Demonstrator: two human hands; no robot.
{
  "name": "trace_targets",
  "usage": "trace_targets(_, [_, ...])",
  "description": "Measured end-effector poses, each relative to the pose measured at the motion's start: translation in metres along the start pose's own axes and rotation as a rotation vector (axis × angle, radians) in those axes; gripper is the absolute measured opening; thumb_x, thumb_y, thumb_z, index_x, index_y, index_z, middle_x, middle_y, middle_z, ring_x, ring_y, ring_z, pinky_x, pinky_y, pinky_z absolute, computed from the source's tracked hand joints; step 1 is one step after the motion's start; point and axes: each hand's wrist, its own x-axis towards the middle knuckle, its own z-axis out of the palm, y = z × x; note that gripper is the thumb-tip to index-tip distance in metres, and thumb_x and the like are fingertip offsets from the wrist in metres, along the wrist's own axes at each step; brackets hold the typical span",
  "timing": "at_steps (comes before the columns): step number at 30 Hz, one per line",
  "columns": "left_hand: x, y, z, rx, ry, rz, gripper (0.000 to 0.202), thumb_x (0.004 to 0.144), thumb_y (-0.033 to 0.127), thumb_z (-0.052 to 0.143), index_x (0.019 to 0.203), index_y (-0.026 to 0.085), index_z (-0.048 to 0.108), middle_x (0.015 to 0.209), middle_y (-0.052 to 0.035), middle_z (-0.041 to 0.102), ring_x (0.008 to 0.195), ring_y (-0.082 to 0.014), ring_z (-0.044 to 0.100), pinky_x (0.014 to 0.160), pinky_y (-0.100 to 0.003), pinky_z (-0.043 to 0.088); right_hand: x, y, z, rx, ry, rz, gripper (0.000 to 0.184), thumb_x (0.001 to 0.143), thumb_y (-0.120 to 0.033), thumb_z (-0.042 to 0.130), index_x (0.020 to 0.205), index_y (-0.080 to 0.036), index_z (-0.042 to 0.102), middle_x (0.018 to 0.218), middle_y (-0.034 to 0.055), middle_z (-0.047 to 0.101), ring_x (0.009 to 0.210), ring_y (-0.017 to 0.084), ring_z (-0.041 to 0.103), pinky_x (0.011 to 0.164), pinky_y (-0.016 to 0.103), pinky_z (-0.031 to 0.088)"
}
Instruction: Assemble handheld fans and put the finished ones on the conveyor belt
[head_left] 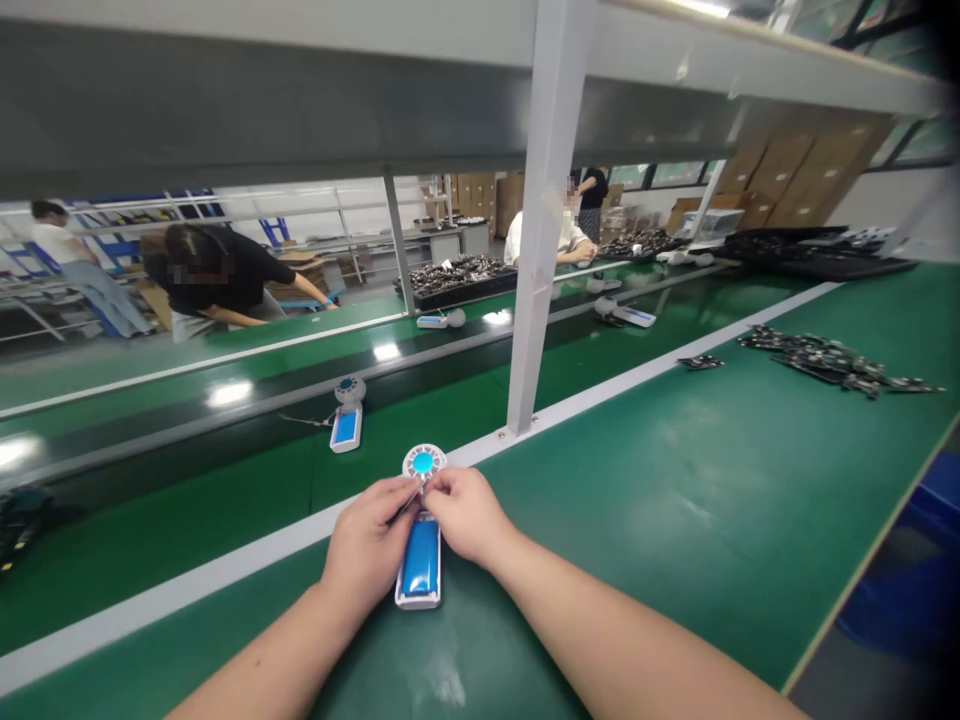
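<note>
A small white hand-held fan body [420, 570] with a blue battery in its handle and a round head with a cyan centre lies on the green table right in front of me. My left hand [369, 545] and my right hand [465, 515] meet over its neck, just below the round head. Both hands have their fingers pinched together there. What the fingertips pinch is too small to make out.
A second fan body [347, 415] lies on the conveyor belt beyond the white strip, with more further along. A white post [536, 280] stands just behind my hands. Several dark circuit boards [825, 358] lie at the right. Other people work across the line.
</note>
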Motion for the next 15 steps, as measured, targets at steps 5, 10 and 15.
trace_targets(5, [0.0017, 0.0067, -0.0035, -0.021, -0.024, -0.03, 0.023, 0.087, 0.029, 0.057, 0.1, 0.027, 0.076, 0.1, -0.0034, 0.073, 0.092, -0.0201, 0.068, 0.086, -0.032, 0.054, -0.0044, -0.0004, 0.0, -0.05, 0.039, -0.034, 0.012, 0.075, -0.015, 0.056, 0.065, -0.017, 0.061, 0.063, -0.0007, 0.062, 0.06, 0.014, 0.055, 0.058, 0.023, 0.038])
trace_targets(10, [0.0033, 0.0094, -0.0047, -0.098, -0.03, -0.07, 0.023, 0.084, 0.025, 0.058, 0.098, 0.027, 0.077, 0.093, -0.0031, 0.074, 0.087, -0.0198, 0.068, 0.081, -0.031, 0.053, -0.0078, 0.0018, 0.0007, -0.119, 0.148, -0.194, 0.014, 0.076, -0.014, 0.058, 0.063, -0.018, 0.062, 0.067, 0.0, 0.059, 0.066, 0.014, 0.054, 0.063, 0.024, 0.039])
trace_targets(15, [0.0077, 0.0094, -0.0062, -0.121, -0.074, -0.068, 0.025, 0.083, 0.02, 0.058, 0.099, 0.027, 0.077, 0.094, -0.0035, 0.073, 0.087, -0.0198, 0.067, 0.081, -0.031, 0.052, -0.0059, 0.008, 0.0015, -0.031, 0.126, -0.181, 0.015, 0.079, -0.016, 0.058, 0.065, -0.018, 0.062, 0.067, -0.0002, 0.06, 0.065, 0.014, 0.056, 0.063, 0.023, 0.041])
